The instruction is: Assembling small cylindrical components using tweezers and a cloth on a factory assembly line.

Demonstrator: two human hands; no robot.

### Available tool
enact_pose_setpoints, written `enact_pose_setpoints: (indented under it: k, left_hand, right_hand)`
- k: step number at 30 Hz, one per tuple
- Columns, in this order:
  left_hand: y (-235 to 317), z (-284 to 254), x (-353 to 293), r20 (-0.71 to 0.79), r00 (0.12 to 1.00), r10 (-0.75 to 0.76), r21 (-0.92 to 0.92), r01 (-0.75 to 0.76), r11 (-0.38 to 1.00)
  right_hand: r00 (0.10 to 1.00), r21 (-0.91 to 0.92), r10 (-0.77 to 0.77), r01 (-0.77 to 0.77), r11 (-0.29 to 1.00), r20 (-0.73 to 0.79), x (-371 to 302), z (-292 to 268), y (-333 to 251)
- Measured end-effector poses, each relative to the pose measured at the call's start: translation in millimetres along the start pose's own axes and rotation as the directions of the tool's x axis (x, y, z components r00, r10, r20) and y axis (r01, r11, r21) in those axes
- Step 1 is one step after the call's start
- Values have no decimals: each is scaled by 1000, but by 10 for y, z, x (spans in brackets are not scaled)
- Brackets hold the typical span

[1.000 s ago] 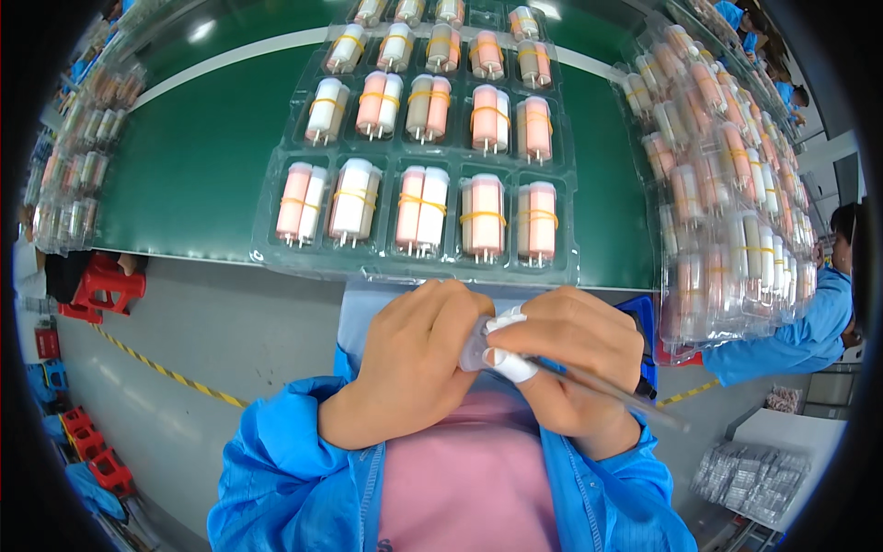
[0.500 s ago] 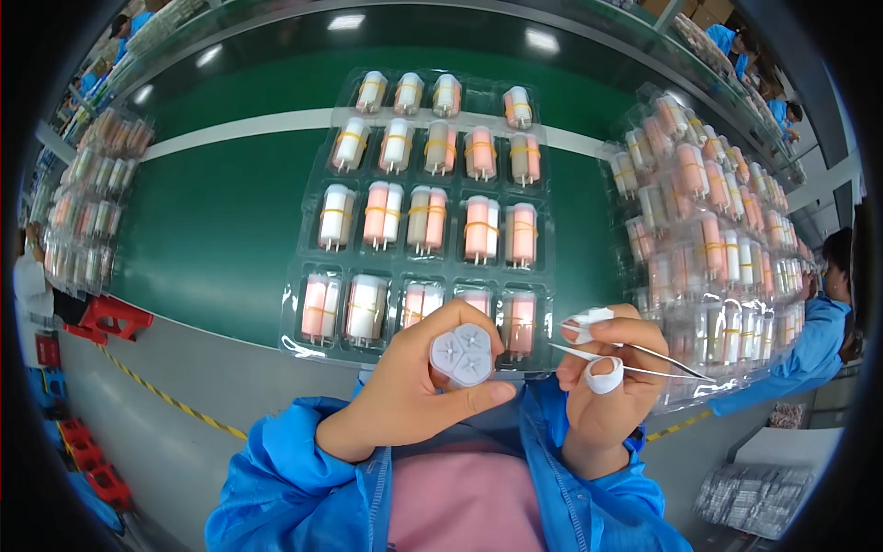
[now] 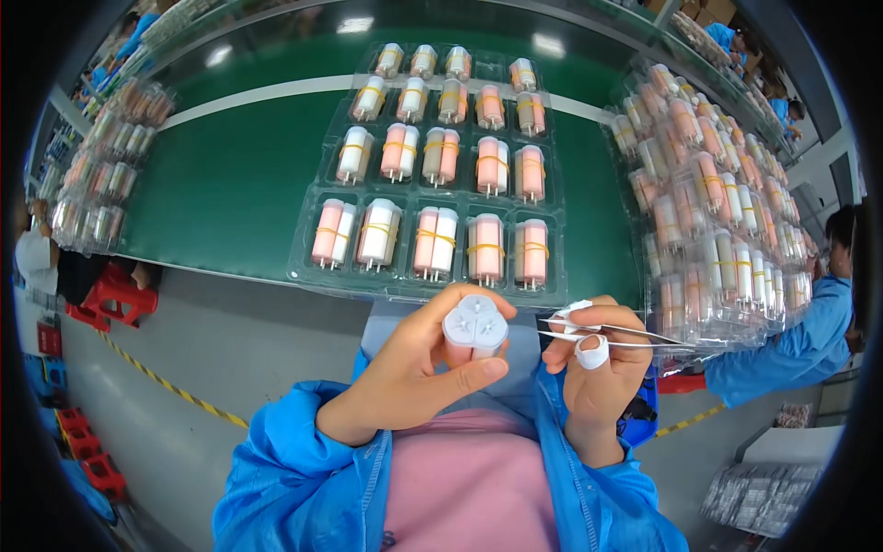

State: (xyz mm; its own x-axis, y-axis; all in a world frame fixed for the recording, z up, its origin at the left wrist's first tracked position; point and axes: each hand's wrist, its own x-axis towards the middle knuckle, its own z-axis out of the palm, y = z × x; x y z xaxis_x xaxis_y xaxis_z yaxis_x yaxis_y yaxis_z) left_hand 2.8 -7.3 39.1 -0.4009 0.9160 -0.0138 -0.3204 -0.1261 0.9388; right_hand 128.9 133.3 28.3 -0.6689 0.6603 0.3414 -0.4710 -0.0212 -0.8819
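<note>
Curling around a capped tube bundle at the frame's centre, the left hand is closed on it; the bundle's pale three-lobed end faces up toward the camera, its long axis running down and away beneath. At right of centre, the right hand pinches tweezers, nearly level, tips parted and pointing left, a small gap from the bundle. Above, a clear tray lies along the near edge of a green table, whose bare surface stretches left toward a left-hand stack. A right-hand stack borders the other side; grey floor spans lower left.
</note>
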Motion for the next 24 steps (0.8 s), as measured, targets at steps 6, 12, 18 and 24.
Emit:
enact_pose_setpoints:
  k: [6, 12, 18, 24]
  left_hand:
    - [-116, 7, 12, -54, 997, 47, 122, -40, 992]
    - [-151, 20, 45, -45, 999, 14, 127, -8, 992]
    - [-162, 32, 56, -47, 999, -4, 143, 11, 990]
    - [-134, 72, 48, -89, 992, 92, 309, -60, 949]
  right_hand:
    - [998, 30, 44, -42, 999, -42, -44, -60, 49]
    - [997, 21, 60, -59, 998, -58, -58, -99, 84]
    - [990, 33, 118, -116, 993, -74, -66, -108, 102]
    - [989, 27, 138, -137, 990, -56, -75, -106, 112]
